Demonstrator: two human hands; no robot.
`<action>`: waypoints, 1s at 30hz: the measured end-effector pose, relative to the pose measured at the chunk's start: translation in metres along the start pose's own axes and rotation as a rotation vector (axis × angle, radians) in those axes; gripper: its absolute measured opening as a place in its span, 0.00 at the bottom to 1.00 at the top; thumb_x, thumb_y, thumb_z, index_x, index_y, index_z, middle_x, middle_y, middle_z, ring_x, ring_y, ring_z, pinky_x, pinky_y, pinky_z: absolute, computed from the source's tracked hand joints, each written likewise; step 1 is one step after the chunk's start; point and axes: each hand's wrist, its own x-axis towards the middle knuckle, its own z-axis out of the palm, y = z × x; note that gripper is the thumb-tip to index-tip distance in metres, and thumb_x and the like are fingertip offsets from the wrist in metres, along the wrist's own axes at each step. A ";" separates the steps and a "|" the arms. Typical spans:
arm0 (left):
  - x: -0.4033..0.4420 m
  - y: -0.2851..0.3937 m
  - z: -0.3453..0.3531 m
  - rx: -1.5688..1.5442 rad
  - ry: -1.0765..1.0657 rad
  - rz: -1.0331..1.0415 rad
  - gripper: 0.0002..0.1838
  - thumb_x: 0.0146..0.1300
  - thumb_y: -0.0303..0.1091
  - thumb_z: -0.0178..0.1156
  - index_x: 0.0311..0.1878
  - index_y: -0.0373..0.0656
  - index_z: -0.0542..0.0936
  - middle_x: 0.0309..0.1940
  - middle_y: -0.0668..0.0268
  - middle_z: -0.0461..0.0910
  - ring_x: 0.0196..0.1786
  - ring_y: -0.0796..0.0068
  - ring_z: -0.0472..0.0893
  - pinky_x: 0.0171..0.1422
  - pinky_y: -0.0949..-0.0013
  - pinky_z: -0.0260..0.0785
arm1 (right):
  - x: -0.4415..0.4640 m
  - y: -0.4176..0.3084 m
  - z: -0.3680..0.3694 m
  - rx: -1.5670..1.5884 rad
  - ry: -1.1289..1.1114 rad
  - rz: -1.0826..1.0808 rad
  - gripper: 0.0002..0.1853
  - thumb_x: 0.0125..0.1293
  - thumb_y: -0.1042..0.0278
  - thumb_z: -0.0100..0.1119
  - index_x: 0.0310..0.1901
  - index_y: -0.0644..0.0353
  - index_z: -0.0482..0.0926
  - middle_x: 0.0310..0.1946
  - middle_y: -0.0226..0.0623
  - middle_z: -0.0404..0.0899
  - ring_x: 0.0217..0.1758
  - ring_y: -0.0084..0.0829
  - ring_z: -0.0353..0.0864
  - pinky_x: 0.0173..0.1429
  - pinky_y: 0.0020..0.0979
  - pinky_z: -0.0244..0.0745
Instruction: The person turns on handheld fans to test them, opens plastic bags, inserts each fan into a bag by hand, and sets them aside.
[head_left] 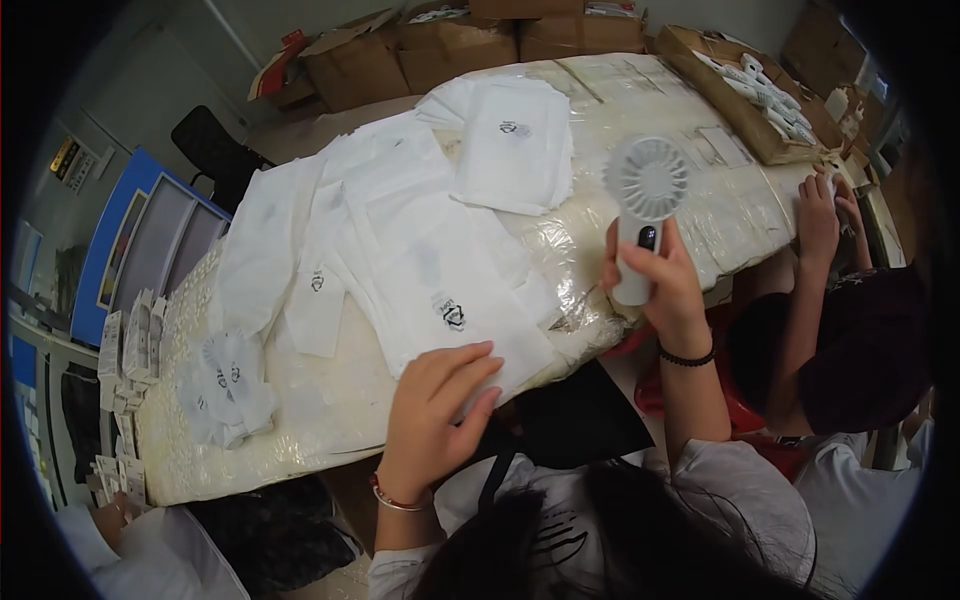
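Observation:
A white handheld fan (650, 180) with a round slotted head is upright in my right hand (668, 272), whose fingers wrap round its handle, thumb near the dark oval button. My left hand (435, 410) lies at the near edge of the table, fingers stretched out over the lower end of a white plastic bag (440, 270) with a black recycling mark. Under and behind that bag, more white bags are spread in overlapping layers. Another stack of bags (515, 140) lies farther back. On the left, several fans in clear bags (232, 385) form a small heap.
The table (330, 410) is covered in shiny plastic wrap. An open carton (720, 100) of white fans stands at the back right. Small white boxes (130, 345) are stacked at the left edge. A co-worker's hands (830, 205) are busy at the right; another person's hand (115, 512) shows lower left.

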 end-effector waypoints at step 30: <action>0.000 -0.005 0.004 -0.205 0.343 -0.300 0.02 0.55 0.24 0.64 0.32 0.38 0.81 0.29 0.64 0.79 0.31 0.71 0.76 0.35 0.72 0.68 | -0.040 -0.009 -0.012 0.146 -0.576 0.451 0.41 0.60 0.58 0.62 0.67 0.65 0.49 0.38 0.56 0.76 0.24 0.34 0.80 0.25 0.27 0.75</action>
